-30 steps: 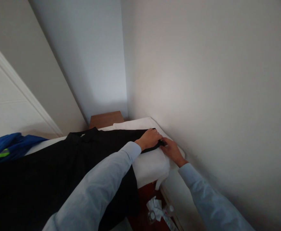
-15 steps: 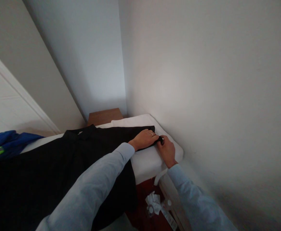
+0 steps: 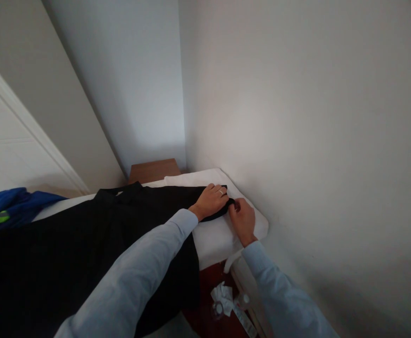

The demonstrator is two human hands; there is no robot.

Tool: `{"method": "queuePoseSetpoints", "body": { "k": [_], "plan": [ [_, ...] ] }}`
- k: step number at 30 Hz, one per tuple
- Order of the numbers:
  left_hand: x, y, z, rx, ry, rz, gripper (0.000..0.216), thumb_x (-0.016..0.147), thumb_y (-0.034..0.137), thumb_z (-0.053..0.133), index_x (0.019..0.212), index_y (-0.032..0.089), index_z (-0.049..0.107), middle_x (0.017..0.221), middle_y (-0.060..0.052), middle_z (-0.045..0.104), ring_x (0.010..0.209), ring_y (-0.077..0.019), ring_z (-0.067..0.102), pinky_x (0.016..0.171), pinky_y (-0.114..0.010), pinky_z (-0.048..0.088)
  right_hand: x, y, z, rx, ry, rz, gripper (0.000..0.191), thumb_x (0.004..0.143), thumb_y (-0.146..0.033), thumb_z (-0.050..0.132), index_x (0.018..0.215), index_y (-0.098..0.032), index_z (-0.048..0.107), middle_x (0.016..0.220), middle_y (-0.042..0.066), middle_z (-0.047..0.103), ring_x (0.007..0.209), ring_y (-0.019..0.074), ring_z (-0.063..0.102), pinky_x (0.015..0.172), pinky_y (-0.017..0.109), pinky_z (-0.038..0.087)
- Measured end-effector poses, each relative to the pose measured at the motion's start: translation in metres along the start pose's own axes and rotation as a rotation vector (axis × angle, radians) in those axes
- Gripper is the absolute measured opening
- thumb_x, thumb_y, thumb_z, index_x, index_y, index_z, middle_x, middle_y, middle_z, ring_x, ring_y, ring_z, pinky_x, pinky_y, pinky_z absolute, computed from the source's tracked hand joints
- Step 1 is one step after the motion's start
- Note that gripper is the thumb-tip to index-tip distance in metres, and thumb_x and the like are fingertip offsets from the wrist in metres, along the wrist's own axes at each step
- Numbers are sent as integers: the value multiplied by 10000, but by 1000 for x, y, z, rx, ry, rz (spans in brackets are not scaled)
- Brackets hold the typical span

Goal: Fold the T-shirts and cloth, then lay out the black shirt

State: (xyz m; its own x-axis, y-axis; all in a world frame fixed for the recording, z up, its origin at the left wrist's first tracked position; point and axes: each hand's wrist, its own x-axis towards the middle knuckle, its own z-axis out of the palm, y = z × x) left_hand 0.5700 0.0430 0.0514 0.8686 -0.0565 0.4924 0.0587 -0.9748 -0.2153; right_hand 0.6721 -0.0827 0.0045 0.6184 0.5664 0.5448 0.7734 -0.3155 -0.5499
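Observation:
A black collared shirt (image 3: 85,234) lies spread over a white padded surface (image 3: 212,237), one sleeve reaching toward the rounded far end. My left hand (image 3: 210,201), a ring on one finger, rests over that sleeve with its fingers bent down onto the cloth by the cuff; its thumb is hidden. Close beside it on the right, my right hand (image 3: 242,218) pinches the edge of the black cuff between thumb and fingers. The lower part of the shirt drapes over the near side of the surface.
A pale wall (image 3: 314,141) runs close along the right. Behind the padded end stands a brown wooden piece of furniture (image 3: 154,170). Blue clothing (image 3: 18,204) lies at left. On the reddish floor below are crumpled white paper (image 3: 222,295) and a clear bottle (image 3: 218,310).
My right hand has shifted slightly left with the cuff edge, and its fingers have turned a little. My left hand has stayed on the sleeve. The view has moved slightly.

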Motion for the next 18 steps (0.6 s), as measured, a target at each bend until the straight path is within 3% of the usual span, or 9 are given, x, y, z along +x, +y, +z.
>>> {"method": "queuePoseSetpoints", "body": {
  "k": [4,8,12,16,18],
  "plan": [
    [-4,1,3,-73,-15,-16,252,979,214,466,868,156,685,1005,-156,683,961,-273,598,842,-415,388,-1,0,1,-26,67,-61,126,827,-227,509,702,-219,504,775,48,598,797,208,530,729,314,353],
    [-8,5,8,-241,-130,-153,201,952,243,512,859,171,675,895,-137,681,907,-264,611,843,-386,393,-4,-3,0,-40,-9,16,196,831,-223,523,656,-232,436,670,-2,530,657,169,446,643,299,287],
    [-9,13,6,-393,-173,-456,216,945,285,500,836,189,660,919,-124,697,910,-256,634,838,-353,419,-8,-6,0,-77,-83,109,210,865,-250,543,668,-226,473,603,-22,508,589,155,396,592,297,216],
    [1,16,4,-538,-199,-909,295,971,327,421,866,189,659,925,-112,724,866,-233,671,770,-316,455,-11,-3,1,-151,-111,-27,202,873,-219,546,674,-220,508,680,19,581,675,178,473,620,298,258],
    [7,13,6,-535,-207,-1020,279,937,394,502,866,177,662,948,-135,731,883,-250,684,744,-314,467,-13,0,1,-167,-111,-100,186,880,-205,547,695,-216,527,723,35,603,719,191,501,650,300,296]
  ]
}}
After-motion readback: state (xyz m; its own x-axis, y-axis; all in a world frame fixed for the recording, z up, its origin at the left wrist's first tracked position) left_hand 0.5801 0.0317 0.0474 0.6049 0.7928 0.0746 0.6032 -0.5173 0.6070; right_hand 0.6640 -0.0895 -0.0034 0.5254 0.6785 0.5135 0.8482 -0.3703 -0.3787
